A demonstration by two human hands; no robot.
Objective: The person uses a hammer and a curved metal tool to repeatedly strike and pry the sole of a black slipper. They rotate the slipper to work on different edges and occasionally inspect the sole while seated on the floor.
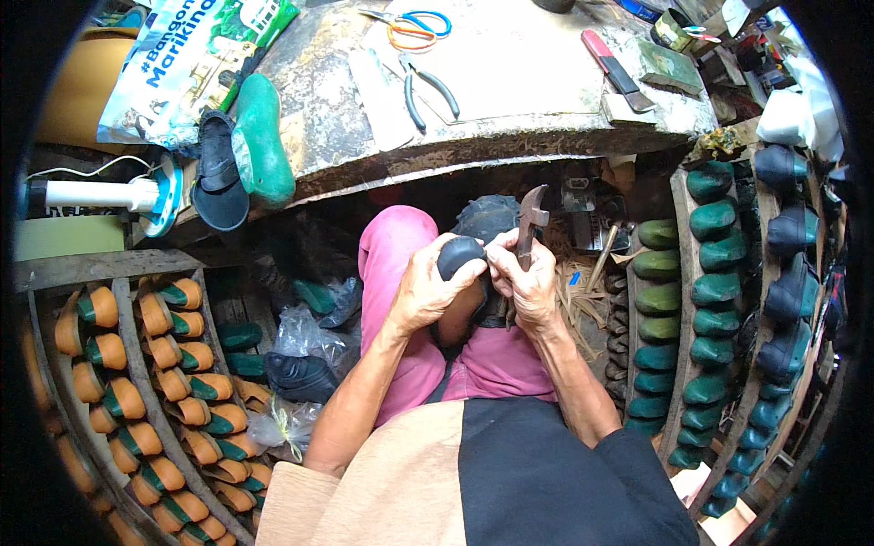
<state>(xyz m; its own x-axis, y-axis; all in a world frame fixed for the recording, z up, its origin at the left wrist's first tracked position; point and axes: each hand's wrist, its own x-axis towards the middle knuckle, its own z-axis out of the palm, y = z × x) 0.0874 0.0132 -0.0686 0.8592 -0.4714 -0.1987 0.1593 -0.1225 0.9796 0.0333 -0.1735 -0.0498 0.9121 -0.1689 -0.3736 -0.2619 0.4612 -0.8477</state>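
Centrally in the frame, a black shoe toe [461,257] is observed above the pink trousers [398,238]. The left hand [426,287] grips it, thumb and fingers curled around its sides. The right hand [526,282] is closed on a hammer [531,223], head uppermost; its thumb and forefinger are pinched together beside the toe, and whether they hold anything small cannot be told. Pliers [426,89] lie on the workbench [328,86], upper centre. Tan shoes [127,398] line racks at lower left.
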